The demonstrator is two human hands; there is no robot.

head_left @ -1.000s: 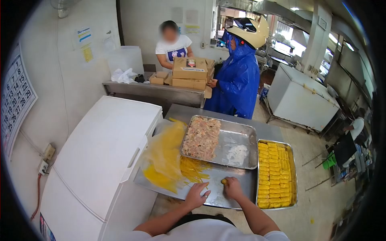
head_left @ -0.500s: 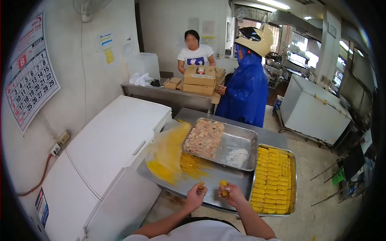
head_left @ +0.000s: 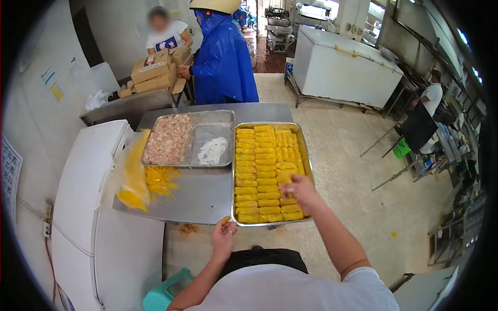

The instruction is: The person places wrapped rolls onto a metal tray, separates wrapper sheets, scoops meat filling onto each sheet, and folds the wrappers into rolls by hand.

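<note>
My right hand (head_left: 301, 193) is over the large metal tray (head_left: 310, 160) of yellow rolls, fingers curled at a slightly blurred yellow roll (head_left: 285, 176). Rows of similar yellow rolls (head_left: 258, 171) fill most of this tray. Beside the tray's near left corner is my left hand (head_left: 223, 239), closed, with a small yellow roll showing at its fingertips. To the left, a second metal tray (head_left: 233, 116) holds a chopped, pinkish filling (head_left: 168, 139) and a white paste or powder (head_left: 212, 150). Yellow strips (head_left: 160, 181) lie below it, next to a plastic bag (head_left: 134, 173) with yellow contents.
A white chest freezer (head_left: 88, 192) borders the steel table (head_left: 202, 194) on the left. Beyond the table, a person in a blue raincoat (head_left: 223, 62) and another person (head_left: 167, 36) stand by cardboard boxes (head_left: 153, 72). A teal plastic stool (head_left: 166, 290) is below left.
My view has swung right and down. My right hand has gone from in front of me to over the tray of rolls; my left hand is now by that tray's near corner.
</note>
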